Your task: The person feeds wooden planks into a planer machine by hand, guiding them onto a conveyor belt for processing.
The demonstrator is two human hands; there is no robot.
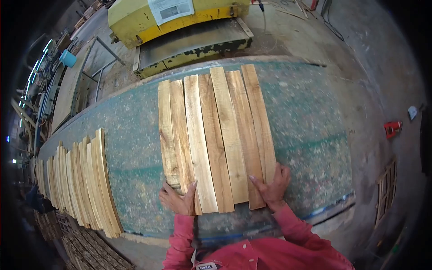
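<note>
Several light wooden slats (216,135) lie side by side, flat on a worn green table (306,135), running away from me. My left hand (177,198) rests at the near left corner of the group, fingers touching the ends of the leftmost slats. At the near right corner, my right hand (273,186) presses against the end and outer edge of the rightmost slats. Both hands bracket the group, fingers spread; neither lifts a slat.
A long row of more slats (85,184) lies on the table's left part. A yellow machine (180,22) with a metal bed stands beyond the table. A red tool (392,128) and a small pallet (386,191) lie on the concrete floor at right.
</note>
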